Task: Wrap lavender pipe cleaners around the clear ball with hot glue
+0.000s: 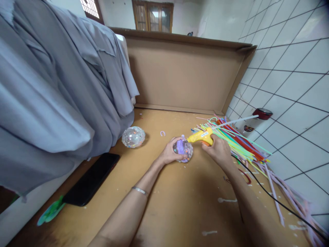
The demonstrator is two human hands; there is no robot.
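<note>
My left hand [170,152] grips a clear plastic bowl [189,153] with a faceted rim and purple pipe-cleaner strips [180,146] across it. My right hand [218,151] is wrapped round the handle of a yellow glue gun [199,136]. Its nozzle points left and meets the purple strips, though I cannot tell whether it touches them. A long white glue stick [238,120] sticks out of the gun's back. To the left stands a second clear bowl [133,137] with coloured specks. A small curved lilac piece [162,133] lies between the two bowls.
Many coloured pipe cleaners [239,144] lie along the tiled wall at right, beside a red-lidded jar [259,118]. A black cord [272,197] runs down the right side. At left are a black phone [91,180] and grey cloth [77,89]. A cardboard panel [185,73] stands behind.
</note>
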